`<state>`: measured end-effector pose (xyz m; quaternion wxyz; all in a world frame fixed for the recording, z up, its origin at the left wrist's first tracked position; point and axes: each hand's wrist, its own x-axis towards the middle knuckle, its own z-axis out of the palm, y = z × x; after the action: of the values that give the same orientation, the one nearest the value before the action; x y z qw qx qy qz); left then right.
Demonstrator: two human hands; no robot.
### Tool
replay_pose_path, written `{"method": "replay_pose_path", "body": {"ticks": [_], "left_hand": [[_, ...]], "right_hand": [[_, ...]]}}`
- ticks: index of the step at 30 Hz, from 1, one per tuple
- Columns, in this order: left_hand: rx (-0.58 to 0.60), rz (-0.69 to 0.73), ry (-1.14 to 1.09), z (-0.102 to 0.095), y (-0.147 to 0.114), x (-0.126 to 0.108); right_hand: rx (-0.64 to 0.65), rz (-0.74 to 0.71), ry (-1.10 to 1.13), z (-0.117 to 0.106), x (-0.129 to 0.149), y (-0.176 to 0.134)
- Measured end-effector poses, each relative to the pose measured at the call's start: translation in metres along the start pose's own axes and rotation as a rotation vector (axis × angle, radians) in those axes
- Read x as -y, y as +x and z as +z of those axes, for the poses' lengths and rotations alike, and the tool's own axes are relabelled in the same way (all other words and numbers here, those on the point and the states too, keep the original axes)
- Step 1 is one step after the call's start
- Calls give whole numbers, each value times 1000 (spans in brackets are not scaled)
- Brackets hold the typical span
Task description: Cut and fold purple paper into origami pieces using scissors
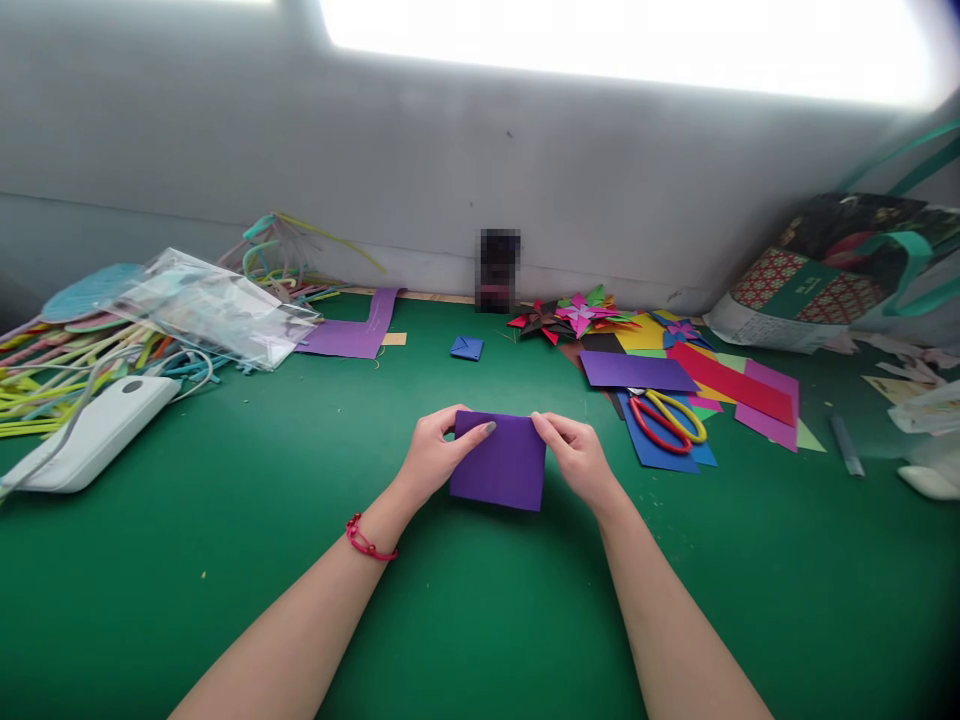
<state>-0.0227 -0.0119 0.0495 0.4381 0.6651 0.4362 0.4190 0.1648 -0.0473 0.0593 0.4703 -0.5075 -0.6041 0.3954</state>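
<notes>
- Evidently, our left hand (439, 452) grips the left side of the purple sheet (499, 470), thumb on its face, fingers mostly hidden behind.
- Near the middle of the table's (480, 620) back edge we see a small blue paper (467, 348), which we judge already folded.
- We hold the purple sheet in front of that; we make out no crease on its face, so its shaping seems barely begun, with most left.
- Our right hand (574, 458) pinches its top right corner between thumb and fingertips.
- Farther right along the back edge lie paper flowers (577, 315), which we count as done.
- Nearer us, scissors (667, 418) rest among loose coloured papers (637, 371), flat and apparently unworked.
- Toward the table's left edge we find a white device (97, 435), with coloured stems (37, 385) and clear plastic (217, 305) behind.
- We work on green; the back edge meets a grey wall (375, 150) below a bright panel (637, 40).
- Near the back right corner we see a patterned bag (791, 275).
</notes>
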Motion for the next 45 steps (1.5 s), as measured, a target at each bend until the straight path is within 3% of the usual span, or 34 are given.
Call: {"method": "replay_pose_path", "body": {"ticks": [12,22,30,35,39,42,45], "left_hand": [[3,-28,-19,-1,-2,-8],[80,-159,-225,5,-5,-6],[21,-110,-95,4,-3,-1],[109,-135,-176,6,-5,-4],[168,-130,-223,7,-4,-3],[103,-121,-210,7,-3,1],[6,-100,-293,8,0,4]], "right_hand": [[-23,42,133,4,-6,-1],[-205,-3,162,5,-12,1],[-102,73,204,7,-12,3],[-267,-6,21,5,-12,2],[-331,12,16,2,-14,2],[-300,80,155,2,-16,4],[-157,182,343,4,-15,4]]}}
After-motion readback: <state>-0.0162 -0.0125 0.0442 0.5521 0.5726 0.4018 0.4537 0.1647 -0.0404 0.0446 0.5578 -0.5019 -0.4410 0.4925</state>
